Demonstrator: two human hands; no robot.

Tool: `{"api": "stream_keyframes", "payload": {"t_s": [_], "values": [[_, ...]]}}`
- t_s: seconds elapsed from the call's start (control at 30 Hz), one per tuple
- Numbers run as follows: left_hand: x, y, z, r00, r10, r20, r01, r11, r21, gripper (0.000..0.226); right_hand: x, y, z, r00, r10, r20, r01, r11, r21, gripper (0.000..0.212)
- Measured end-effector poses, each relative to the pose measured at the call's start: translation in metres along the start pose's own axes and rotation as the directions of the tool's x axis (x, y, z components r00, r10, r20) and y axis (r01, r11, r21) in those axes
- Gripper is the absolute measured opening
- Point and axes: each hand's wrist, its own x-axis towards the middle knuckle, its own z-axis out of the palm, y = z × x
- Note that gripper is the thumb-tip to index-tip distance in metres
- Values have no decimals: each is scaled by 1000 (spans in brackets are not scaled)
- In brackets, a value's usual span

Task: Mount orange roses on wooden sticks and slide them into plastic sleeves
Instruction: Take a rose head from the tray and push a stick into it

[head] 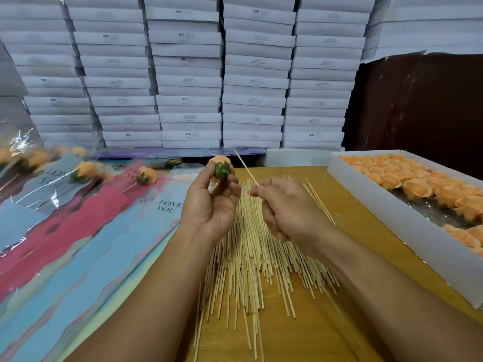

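Observation:
My left hand [213, 205] holds an orange rose [221, 165] by its fingertips, the green base turned toward me. My right hand [285, 207] pinches a single wooden stick [245, 167] whose tip points up and away, just right of the rose and apart from it. Under both hands lies a loose heap of wooden sticks [251, 257] on the wooden table [352, 231]. Plastic sleeves [91, 231] printed "LOVE YOU" in blue and red fan out on the left. Finished roses on sticks [146, 176] lie inside sleeves at the far left.
A white tray [392, 218] on the right holds several loose orange roses [418, 186]. Stacks of white flat boxes [188, 74] form a wall behind the table. A dark brown panel [418, 100] stands at the back right.

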Motion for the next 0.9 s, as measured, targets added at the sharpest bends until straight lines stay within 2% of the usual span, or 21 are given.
{"api": "stream_keyframes", "payload": {"t_s": [0.1, 0.23, 0.37, 0.5, 0.7, 0.9], "values": [[2, 1, 0, 1000, 13, 2, -13, 1000, 10, 24, -4, -1, 9, 998, -64, 12, 65, 995, -72, 23], [2, 0, 1, 1000, 25, 15, -24, 1000, -19, 23, -9, -10, 12, 992, -34, 120, 42, 997, -61, 34], [3, 2, 0, 1000, 29, 11, -29, 1000, 9, 24, -12, -15, 14, 992, 12, 129, -7, 999, -40, 26], [2, 2, 1, 999, 38, 11, -38, 999, 23, 24, -12, -13, 17, 995, -43, 92, 53, 993, -108, 24], [1, 5, 1, 999, 48, -3, -48, 998, -41, 21, -15, -15, 17, 986, -102, 134, 118, 986, -119, 49], [0, 6, 2, 998, 67, -13, -67, 997, -30, 25, -16, -15, 17, 982, -96, 164, 124, 977, -175, 52]]}}
